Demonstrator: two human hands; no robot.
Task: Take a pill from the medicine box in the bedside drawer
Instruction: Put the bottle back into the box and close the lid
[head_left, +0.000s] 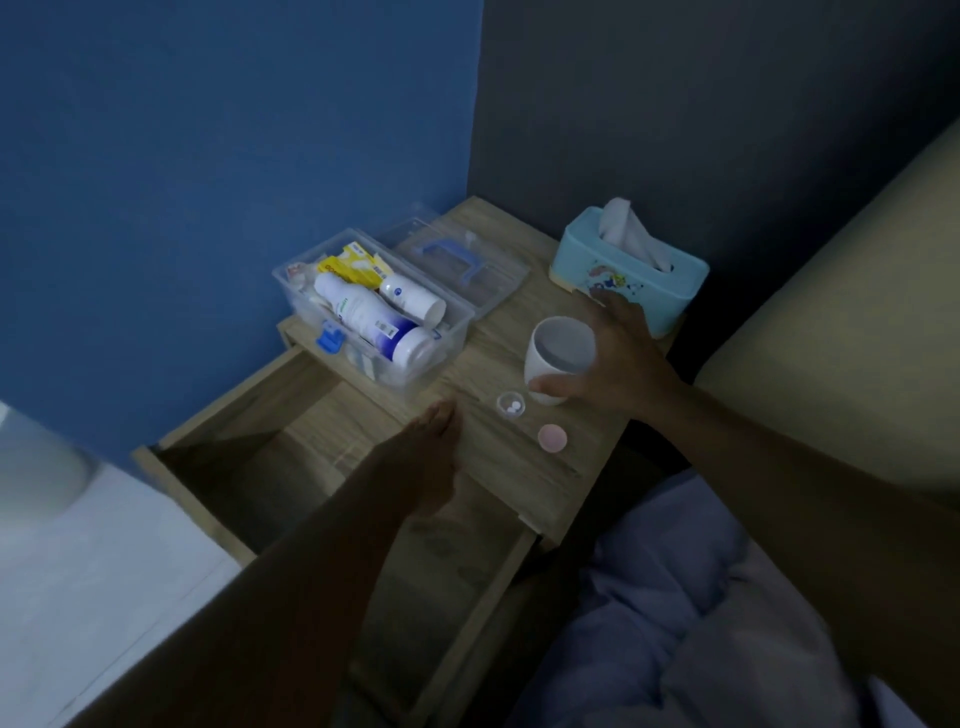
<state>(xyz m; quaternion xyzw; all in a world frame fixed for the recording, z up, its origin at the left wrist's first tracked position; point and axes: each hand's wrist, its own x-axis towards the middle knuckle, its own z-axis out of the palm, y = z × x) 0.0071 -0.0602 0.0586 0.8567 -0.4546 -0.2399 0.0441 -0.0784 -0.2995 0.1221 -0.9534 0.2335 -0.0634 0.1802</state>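
A clear plastic medicine box (447, 340) stands open on the wooden bedside table (524, 457), holding white bottles and yellow packets. Its clear lid (457, 260) with a blue handle lies behind it. A small clear pill cup (511, 405) with white pills sits near the table's front, and a pink cap (552, 437) lies beside it. My right hand (618, 353) wraps around a white cup (558, 358), thumb at its base. My left hand (431, 457) hovers flat over the open drawer (260, 467), fingers together and pointing at the pill cup, holding nothing.
A light blue tissue box (631, 270) stands at the table's back right, just behind my right hand. A blue wall is on the left and a dark wall behind. A beige headboard (857, 312) and lilac bedding (675, 597) lie to the right.
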